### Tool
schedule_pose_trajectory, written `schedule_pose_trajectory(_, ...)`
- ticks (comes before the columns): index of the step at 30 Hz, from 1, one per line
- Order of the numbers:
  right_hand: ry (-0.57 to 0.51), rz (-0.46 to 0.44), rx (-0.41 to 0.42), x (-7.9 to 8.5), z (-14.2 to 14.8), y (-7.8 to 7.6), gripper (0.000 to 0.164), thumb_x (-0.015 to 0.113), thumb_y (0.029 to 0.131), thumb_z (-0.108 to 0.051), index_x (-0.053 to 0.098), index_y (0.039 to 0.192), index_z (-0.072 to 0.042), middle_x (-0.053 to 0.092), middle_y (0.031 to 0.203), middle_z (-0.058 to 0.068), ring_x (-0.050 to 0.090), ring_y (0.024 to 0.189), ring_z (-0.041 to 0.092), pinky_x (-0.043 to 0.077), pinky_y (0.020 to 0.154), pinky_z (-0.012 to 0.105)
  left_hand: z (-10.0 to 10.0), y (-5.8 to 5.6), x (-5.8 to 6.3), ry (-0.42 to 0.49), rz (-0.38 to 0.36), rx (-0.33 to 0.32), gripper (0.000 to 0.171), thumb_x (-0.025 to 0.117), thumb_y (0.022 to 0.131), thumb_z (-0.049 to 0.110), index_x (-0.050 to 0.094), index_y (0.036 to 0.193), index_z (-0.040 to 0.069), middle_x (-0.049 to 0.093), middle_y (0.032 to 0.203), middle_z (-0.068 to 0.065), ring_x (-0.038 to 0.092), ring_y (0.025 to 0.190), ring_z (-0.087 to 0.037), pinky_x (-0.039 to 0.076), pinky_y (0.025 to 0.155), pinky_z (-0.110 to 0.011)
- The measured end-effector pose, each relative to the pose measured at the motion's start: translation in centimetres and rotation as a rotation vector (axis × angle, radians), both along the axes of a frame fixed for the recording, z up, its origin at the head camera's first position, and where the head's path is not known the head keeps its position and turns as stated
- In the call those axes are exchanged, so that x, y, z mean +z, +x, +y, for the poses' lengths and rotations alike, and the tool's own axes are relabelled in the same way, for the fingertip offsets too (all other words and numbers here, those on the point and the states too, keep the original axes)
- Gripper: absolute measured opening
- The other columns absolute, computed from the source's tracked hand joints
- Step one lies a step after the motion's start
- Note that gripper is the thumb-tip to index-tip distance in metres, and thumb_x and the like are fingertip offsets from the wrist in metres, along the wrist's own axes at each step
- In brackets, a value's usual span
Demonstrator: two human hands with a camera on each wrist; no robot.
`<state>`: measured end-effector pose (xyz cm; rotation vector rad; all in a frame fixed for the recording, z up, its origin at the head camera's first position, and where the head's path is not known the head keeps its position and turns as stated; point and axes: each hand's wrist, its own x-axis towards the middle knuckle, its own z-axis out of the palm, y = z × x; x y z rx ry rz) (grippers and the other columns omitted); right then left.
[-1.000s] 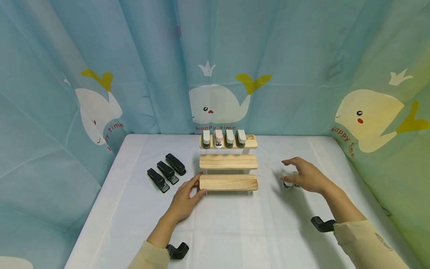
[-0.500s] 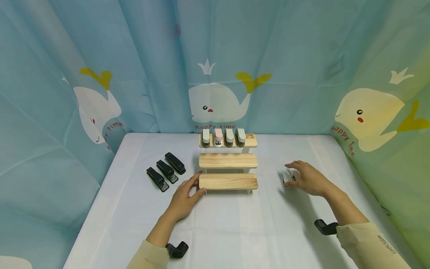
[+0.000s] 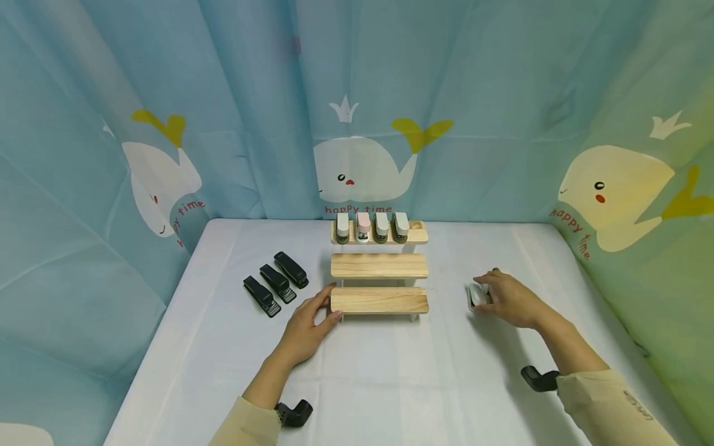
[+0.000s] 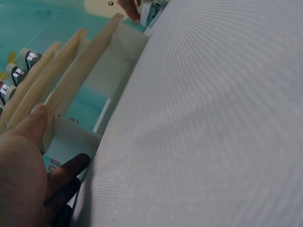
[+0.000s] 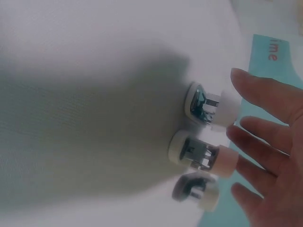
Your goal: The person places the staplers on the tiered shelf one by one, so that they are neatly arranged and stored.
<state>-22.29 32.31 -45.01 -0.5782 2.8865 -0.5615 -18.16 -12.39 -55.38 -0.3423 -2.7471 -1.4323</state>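
Note:
My left hand (image 3: 305, 331) grips the left end of the lowest shelf of a three-tier wooden display stand (image 3: 379, 301). In the left wrist view its thumb lies along the wooden edge and the fingers reach beneath, beside the white support (image 4: 71, 137). My right hand (image 3: 510, 300) is at a small white mini stapler (image 3: 476, 296) on the table. Seen from the right wrist, thumb and index fingertip sit at either side of the stapler's head. A pink mini stapler (image 5: 225, 161) and a cream mini stapler (image 5: 208, 196) stand beside it under the other fingers.
Several mini staplers (image 3: 363, 226), one pink, stand on the top shelf; the two lower shelves (image 3: 379, 266) hold nothing. Black staplers (image 3: 277, 285) lie in a slanted row at the left. A blue whale-print curtain (image 3: 251, 124) closes off the white table (image 3: 385, 384) behind and at the sides.
The right hand has lowered slightly, and its fingers and thumb have drawn together at the white mini stapler. The left hand has kept its place on the stand.

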Motion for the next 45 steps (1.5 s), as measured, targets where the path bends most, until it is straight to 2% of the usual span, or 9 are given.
schedule_pose_trajectory(9, 0.019, 0.005, -0.001, -0.8, 0.3, -0.4, 0.066, 0.084, 0.087, -0.024, 0.058, 0.136, 0.013, 0.055, 0.136, 0.037, 0.051, 0.127, 0.058, 0.044, 0.103, 0.07, 0.0, 0.0, 0.1, 0.002, -0.031, 0.003, 0.066, 0.063, 0.099, 0.056, 0.035, 0.158, 0.048, 0.068, 0.134, 0.003, 0.053, 0.141, -0.029, 0.038, 0.117, -0.061)
schedule_pose_trajectory(13, 0.038, 0.016, -0.005, -1.1, 0.4, -0.4, 0.065, 0.084, 0.087, -0.024, 0.059, 0.135, 0.013, 0.054, 0.137, 0.038, 0.049, 0.127, 0.059, 0.043, 0.103, 0.07, 0.0, 0.0, 0.1, 0.0, -0.03, 0.006, 0.066, 0.063, 0.099, 0.056, 0.036, 0.158, 0.048, 0.068, 0.134, 0.003, 0.053, 0.141, -0.029, 0.037, 0.118, -0.061)
schedule_pose_trajectory(30, 0.091, 0.02, -0.008, -1.5, 0.2, -1.0, 0.064, 0.083, 0.087, -0.023, 0.059, 0.134, 0.013, 0.05, 0.141, 0.041, 0.046, 0.13, 0.062, 0.044, 0.103, 0.07, 0.0, 0.0, 0.0, 0.017, -0.016, 0.001, 0.068, 0.063, 0.099, 0.056, 0.037, 0.16, 0.04, 0.069, 0.131, 0.005, 0.054, 0.139, -0.027, 0.04, 0.116, -0.059)
schedule_pose_trajectory(38, 0.085, 0.031, -0.003, -1.6, 0.0, -1.1, 0.065, 0.083, 0.087, -0.022, 0.058, 0.134, 0.016, 0.051, 0.139, 0.042, 0.047, 0.128, 0.061, 0.044, 0.103, 0.069, 0.1, 0.0, 0.0, 0.008, -0.015, -0.001, 0.068, 0.062, 0.099, 0.057, 0.036, 0.16, 0.043, 0.069, 0.132, 0.004, 0.054, 0.139, -0.028, 0.04, 0.116, -0.06)
schedule_pose_trajectory(45, 0.074, 0.032, -0.027, -1.8, -0.2, -1.2, 0.067, 0.086, 0.084, -0.028, 0.061, 0.13, 0.014, 0.053, 0.135, 0.041, 0.05, 0.126, 0.059, 0.045, 0.102, 0.068, 0.0, 0.1, -0.2, 0.014, -0.011, -0.002, 0.066, 0.062, 0.099, 0.058, 0.033, 0.158, 0.051, 0.069, 0.132, 0.003, 0.055, 0.138, -0.028, 0.041, 0.115, -0.061)
